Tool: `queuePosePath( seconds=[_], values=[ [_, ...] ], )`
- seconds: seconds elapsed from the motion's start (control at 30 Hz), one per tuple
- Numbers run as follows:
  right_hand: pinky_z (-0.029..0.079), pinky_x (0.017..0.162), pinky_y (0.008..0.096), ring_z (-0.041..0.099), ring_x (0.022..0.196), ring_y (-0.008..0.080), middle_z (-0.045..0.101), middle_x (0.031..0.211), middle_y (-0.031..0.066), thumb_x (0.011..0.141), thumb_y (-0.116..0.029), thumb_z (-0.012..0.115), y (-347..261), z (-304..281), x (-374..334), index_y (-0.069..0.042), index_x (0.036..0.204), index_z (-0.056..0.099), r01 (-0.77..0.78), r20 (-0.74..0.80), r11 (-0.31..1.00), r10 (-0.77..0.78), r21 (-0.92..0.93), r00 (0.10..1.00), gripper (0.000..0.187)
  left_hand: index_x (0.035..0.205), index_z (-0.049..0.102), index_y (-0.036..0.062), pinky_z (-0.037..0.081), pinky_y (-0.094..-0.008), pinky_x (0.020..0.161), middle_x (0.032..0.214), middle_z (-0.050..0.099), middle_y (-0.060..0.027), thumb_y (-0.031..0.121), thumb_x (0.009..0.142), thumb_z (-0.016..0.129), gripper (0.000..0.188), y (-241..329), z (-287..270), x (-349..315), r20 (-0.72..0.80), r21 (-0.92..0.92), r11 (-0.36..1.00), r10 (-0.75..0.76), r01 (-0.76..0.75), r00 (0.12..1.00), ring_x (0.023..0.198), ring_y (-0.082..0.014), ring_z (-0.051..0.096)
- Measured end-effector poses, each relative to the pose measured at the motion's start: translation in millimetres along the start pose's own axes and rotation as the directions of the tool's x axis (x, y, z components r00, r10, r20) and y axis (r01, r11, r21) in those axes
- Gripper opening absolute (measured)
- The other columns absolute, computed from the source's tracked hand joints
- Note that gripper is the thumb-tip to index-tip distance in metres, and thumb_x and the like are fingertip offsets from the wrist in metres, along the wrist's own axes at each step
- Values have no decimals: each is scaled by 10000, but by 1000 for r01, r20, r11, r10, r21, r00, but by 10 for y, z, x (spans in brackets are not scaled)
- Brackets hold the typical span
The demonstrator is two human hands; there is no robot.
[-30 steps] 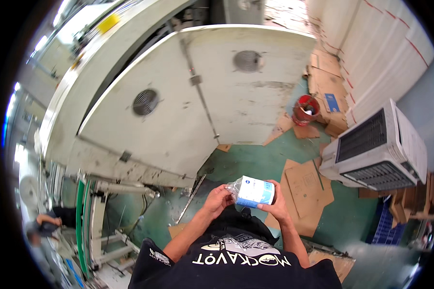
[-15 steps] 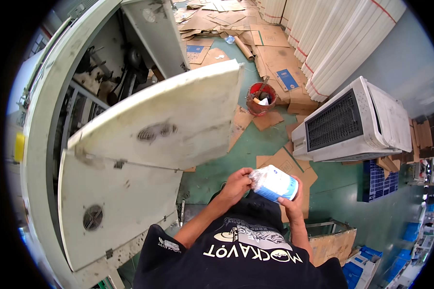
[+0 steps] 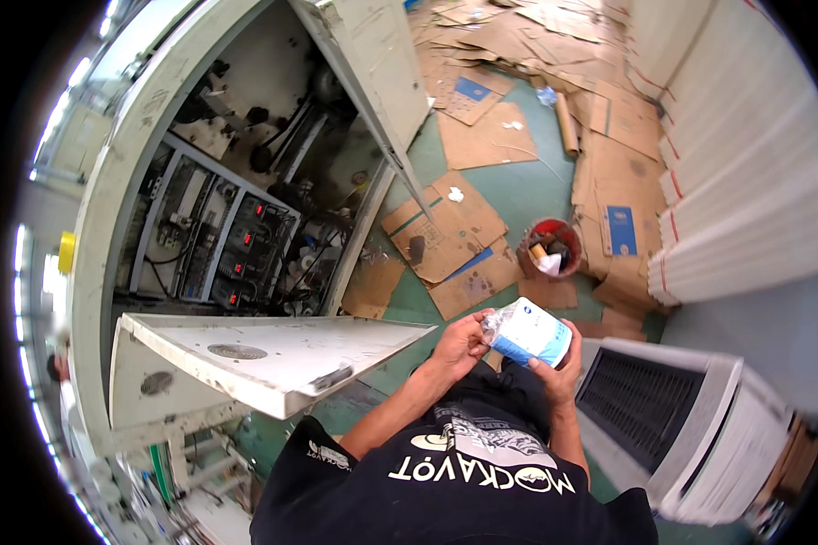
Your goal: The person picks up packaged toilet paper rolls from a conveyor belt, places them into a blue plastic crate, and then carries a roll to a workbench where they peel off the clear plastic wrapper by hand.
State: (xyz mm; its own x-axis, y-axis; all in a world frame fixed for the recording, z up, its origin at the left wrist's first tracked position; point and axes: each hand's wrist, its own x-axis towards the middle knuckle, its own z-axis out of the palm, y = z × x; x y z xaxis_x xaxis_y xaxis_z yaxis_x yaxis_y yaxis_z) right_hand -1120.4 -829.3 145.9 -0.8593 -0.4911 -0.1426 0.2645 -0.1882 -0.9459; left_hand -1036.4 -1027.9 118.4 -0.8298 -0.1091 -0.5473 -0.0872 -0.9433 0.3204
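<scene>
A white-and-blue printed package (image 3: 531,333) is held in front of my body, with crinkled clear plastic wrap at its left end. My left hand (image 3: 463,341) pinches that wrap between thumb and fingers. On the package's other end, my right hand (image 3: 559,371) is closed, its thumb resting on the near face and the fingers mostly hidden behind. What is inside the package cannot be made out.
To the left stands an open electrical cabinet (image 3: 95,272) with wiring and red-lit modules; its pale door panel (image 3: 273,350) juts toward me. Ahead are a red bucket (image 3: 523,259) with odds and ends and flattened cardboard (image 3: 486,136). An air cooler (image 3: 691,409) stands at right.
My view has turned left, bringing the cabinet's inside and its lit modules into sight. The package stays between both hands; the left still pinches the wrap.
</scene>
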Motion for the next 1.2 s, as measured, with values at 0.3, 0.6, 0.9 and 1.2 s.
queuePosePath(
  seconds=[0.3, 0.6, 0.9, 1.2],
  values=[
    [427, 1026, 363, 534, 1180, 220, 518, 1255, 108, 649, -150, 838, -432, -185, 2065, -21, 1416, 358, -68, 263, 997, 58, 28, 963, 915, 1073, 609, 26, 363, -230, 448, 833, 621, -17, 83, 806, 498, 294, 638, 725, 1172, -90, -251, 947, 185, -202, 979, 615, -107, 517],
    [425, 1030, 385, 533, 1187, 243, 527, 1260, 122, 645, -242, 831, -545, -405, 4229, -27, 1399, 379, -117, 106, 991, 123, -60, 987, 906, 1157, 592, 63, 430, -218, 588, 918, 627, -9, 123, 925, 595, 239, 1876, 1448, 3286, 15, 13, 999, -34, 33, 999, 701, -85, 541],
    [420, 1024, 414, 542, 1152, 260, 522, 1254, 145, 710, -320, 795, -1113, 18, 6230, 29, 1383, 354, 46, -142, 996, -36, 70, 989, 877, 1047, 548, 115, 344, -192, 490, 743, 544, 44, 182, 968, 642, 139, 3447, 2745, 5410, 203, 187, 981, 5, -44, 979, 577, -45, 461],
    [447, 999, 395, 550, 1138, 254, 527, 1235, 124, 639, -301, 855, -713, 455, 8458, -25, 1373, 373, -117, -46, 989, 121, 92, 992, 921, 940, 584, 101, 462, -261, 649, 810, 595, 16, 220, 986, 619, 133, 4849, 2599, 6875, -79, 283, 943, 202, -173, 976, 704, -90, 549]
  ],
)
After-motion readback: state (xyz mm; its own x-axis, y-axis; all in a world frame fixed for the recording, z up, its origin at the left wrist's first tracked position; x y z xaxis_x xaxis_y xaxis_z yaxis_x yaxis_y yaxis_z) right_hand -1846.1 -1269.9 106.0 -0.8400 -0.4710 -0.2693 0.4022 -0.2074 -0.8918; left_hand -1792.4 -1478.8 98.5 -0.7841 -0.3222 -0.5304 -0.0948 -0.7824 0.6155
